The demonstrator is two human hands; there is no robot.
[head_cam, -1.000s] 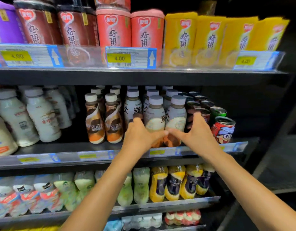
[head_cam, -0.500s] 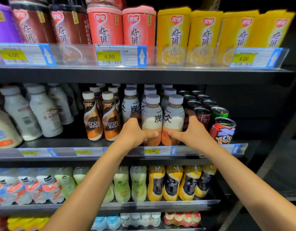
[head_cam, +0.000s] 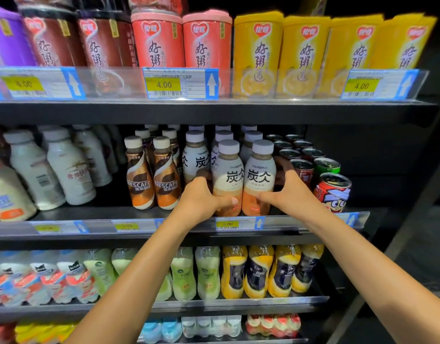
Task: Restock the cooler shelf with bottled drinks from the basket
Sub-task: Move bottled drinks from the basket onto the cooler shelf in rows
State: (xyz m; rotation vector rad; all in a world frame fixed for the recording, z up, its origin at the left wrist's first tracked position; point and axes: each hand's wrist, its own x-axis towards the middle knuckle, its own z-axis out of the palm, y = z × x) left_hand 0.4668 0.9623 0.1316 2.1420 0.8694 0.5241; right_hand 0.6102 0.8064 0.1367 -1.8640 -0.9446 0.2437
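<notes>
You are seating drinks at the shelf's [head_cam: 238,238] front edge, left hand [head_cam: 201,197] gripping the left bottle [head_cam: 227,180], right hand [head_cam: 292,194] gripping the right bottle [head_cam: 259,180]. The next move is probably calling for a gentle release.

Arms: both bare, stretched forward and upward.
Left hand [head_cam: 200,197]: fingers curled round the left bottle [head_cam: 227,181], thumb across its front.
Right hand [head_cam: 289,194]: mirrored grip on the right bottle [head_cam: 260,178].

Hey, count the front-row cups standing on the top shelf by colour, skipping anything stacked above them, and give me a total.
Purple cups: 1
Dark brown cups: 2
Red cups: 2
Yellow cups: 4
Total: 9
</notes>
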